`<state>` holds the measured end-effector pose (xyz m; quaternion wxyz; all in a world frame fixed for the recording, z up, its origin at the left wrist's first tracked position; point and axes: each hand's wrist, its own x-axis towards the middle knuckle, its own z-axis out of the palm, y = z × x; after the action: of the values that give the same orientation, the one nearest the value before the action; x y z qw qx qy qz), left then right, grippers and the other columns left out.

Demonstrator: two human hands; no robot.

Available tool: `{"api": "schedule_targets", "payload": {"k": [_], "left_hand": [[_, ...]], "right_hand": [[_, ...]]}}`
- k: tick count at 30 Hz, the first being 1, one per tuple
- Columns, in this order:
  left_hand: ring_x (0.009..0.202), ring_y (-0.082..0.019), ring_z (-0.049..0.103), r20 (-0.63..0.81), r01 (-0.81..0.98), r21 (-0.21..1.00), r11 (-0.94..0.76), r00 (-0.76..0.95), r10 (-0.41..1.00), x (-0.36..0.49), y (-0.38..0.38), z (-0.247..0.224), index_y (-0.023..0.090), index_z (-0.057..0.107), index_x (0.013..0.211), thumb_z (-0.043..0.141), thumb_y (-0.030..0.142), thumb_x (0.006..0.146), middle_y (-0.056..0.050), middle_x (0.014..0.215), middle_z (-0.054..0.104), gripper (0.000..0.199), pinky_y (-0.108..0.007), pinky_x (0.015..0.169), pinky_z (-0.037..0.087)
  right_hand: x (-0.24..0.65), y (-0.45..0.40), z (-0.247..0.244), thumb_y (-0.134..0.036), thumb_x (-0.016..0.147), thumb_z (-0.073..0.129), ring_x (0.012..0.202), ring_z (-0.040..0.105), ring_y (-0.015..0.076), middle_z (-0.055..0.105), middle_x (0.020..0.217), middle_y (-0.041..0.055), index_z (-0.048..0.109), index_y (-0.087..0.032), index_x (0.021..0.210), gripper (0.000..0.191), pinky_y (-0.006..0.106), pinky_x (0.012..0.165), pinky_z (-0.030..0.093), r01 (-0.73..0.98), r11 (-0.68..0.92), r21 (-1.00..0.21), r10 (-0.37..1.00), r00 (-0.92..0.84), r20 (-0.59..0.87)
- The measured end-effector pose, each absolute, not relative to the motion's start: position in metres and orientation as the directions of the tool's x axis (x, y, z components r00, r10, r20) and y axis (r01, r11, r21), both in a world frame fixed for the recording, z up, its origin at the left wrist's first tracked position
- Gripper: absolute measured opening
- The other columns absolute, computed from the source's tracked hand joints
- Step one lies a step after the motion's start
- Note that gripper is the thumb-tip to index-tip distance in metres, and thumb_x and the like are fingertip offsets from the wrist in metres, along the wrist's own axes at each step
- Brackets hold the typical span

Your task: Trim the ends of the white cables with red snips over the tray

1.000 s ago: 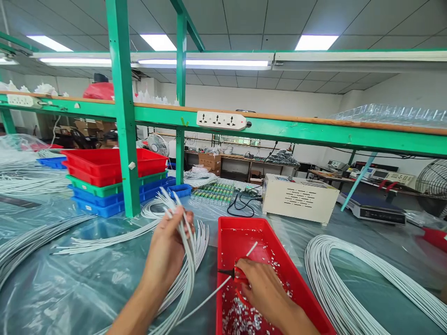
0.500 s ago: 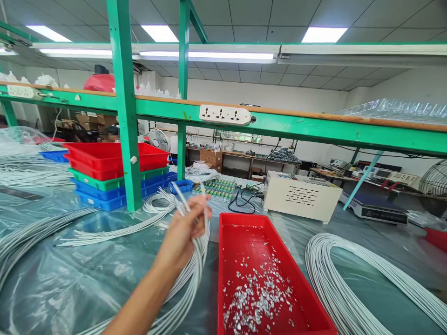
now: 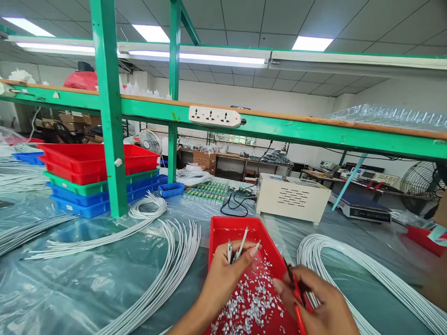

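Note:
My left hand (image 3: 228, 270) is closed around a few white cables (image 3: 240, 244), their cut ends sticking up between thumb and fingers. It is over a red tray (image 3: 215, 232) strewn with small silvery foil scraps (image 3: 249, 298). To its right, my right hand (image 3: 314, 298) grips red-handled cutters (image 3: 298, 298); their dark jaws point up and left, apart from the cables. The fingers partly cover the tool. Left of the tray, a bundle of white cables (image 3: 167, 274) lies curved, its loose ends fanned toward the back.
A looped cable coil (image 3: 314, 246) lies right of the tray. Behind stand a beige box (image 3: 293, 197), green circuit boards (image 3: 207, 191) and a small blue bin (image 3: 171, 189). Stacked trays (image 3: 77, 163) stand by a green post (image 3: 111, 116). A green shelf beam (image 3: 279, 132) crosses above the table.
My left hand has moved right and down, from beside the tray to above it, with cables in its grip. My right hand has come into view holding the cutters. The view has shifted slightly.

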<state>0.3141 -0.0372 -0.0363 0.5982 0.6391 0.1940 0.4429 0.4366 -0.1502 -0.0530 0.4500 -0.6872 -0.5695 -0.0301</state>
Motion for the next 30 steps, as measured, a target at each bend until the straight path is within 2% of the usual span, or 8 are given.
{"api": "schedule_targets", "payload": {"k": [3,5,10,13,16,21,27,30], "left_hand": [[0.062,-0.015,0.053,0.352,-0.255,0.934,-0.252,0.515,0.782,0.311,-0.041,-0.033,0.016,0.067,0.070,0.066,0.034,0.071,-0.002,0.061,0.062,0.018,-0.024,0.064,0.038],[0.063,-0.016,0.053,0.336,-0.249,0.939,-0.238,0.513,0.790,0.309,-0.044,-0.031,0.017,0.067,0.073,0.066,0.034,0.071,-0.001,0.061,0.061,0.017,-0.025,0.066,0.039],[0.053,-0.012,0.044,0.307,-0.225,0.951,-0.215,0.569,0.763,0.307,-0.043,-0.032,0.016,0.067,0.073,0.063,0.035,0.073,0.003,0.053,0.050,0.019,-0.023,0.056,0.035],[0.052,-0.011,0.040,0.324,-0.232,0.946,-0.228,0.605,0.728,0.307,-0.041,-0.030,0.017,0.066,0.067,0.062,0.033,0.074,0.003,0.052,0.047,0.019,-0.022,0.054,0.032],[0.052,-0.010,0.039,0.328,-0.247,0.944,-0.217,0.641,0.694,0.307,-0.040,-0.028,0.017,0.066,0.067,0.062,0.032,0.075,0.004,0.051,0.045,0.018,-0.021,0.054,0.031],[0.052,-0.010,0.038,0.300,-0.203,0.954,-0.221,0.621,0.724,0.307,-0.042,-0.033,0.017,0.065,0.070,0.062,0.035,0.074,0.004,0.053,0.046,0.018,-0.021,0.053,0.030],[0.062,-0.012,0.049,0.280,-0.223,0.958,-0.182,0.577,0.767,0.309,-0.043,-0.039,0.019,0.066,0.073,0.068,0.033,0.069,0.001,0.066,0.059,0.015,-0.022,0.060,0.037],[0.064,-0.013,0.051,0.279,-0.206,0.960,-0.192,0.600,0.750,0.310,-0.041,-0.040,0.018,0.065,0.073,0.067,0.032,0.070,-0.001,0.067,0.060,0.015,-0.023,0.062,0.038]], "right_hand": [[0.438,-0.136,-0.043,-0.046,0.078,0.051,0.054,0.047,0.0137,0.051,0.059,-0.0015,0.046,-0.021,0.067,0.028,0.021,0.047,0.037,0.750,0.046,-0.660,0.775,0.390,0.497],[0.438,-0.132,-0.043,-0.046,0.081,0.046,0.053,0.047,0.0138,0.053,0.060,-0.0010,0.046,-0.021,0.071,0.027,0.021,0.046,0.037,0.744,0.046,-0.666,0.788,0.382,0.482],[0.439,-0.136,-0.045,-0.050,0.078,0.048,0.046,0.031,0.0108,0.040,0.049,-0.0063,0.033,-0.022,0.057,0.038,0.021,0.043,0.029,0.870,-0.108,-0.481,0.746,0.391,0.540],[0.441,-0.140,-0.041,-0.054,0.075,0.050,0.045,0.029,0.0106,0.036,0.047,-0.0067,0.031,-0.021,0.054,0.044,0.020,0.042,0.026,0.888,-0.230,-0.398,0.720,0.430,0.544],[0.440,-0.141,-0.038,-0.056,0.076,0.046,0.044,0.032,0.0112,0.036,0.045,-0.0063,0.032,-0.022,0.053,0.044,0.020,0.042,0.025,0.892,-0.277,-0.357,0.716,0.439,0.543],[0.434,-0.140,-0.038,-0.057,0.078,0.040,0.042,0.032,0.0118,0.038,0.044,-0.0059,0.033,-0.021,0.052,0.045,0.021,0.043,0.024,0.899,-0.283,-0.335,0.732,0.428,0.530],[0.433,-0.140,-0.038,-0.049,0.078,0.044,0.041,0.035,0.0115,0.039,0.043,-0.0053,0.031,-0.021,0.052,0.041,0.021,0.041,0.023,0.912,-0.272,-0.308,0.734,0.403,0.546],[0.434,-0.141,-0.038,-0.049,0.078,0.045,0.040,0.035,0.0106,0.040,0.043,-0.0055,0.029,-0.021,0.052,0.042,0.021,0.040,0.023,0.921,-0.257,-0.291,0.741,0.381,0.553]]}}
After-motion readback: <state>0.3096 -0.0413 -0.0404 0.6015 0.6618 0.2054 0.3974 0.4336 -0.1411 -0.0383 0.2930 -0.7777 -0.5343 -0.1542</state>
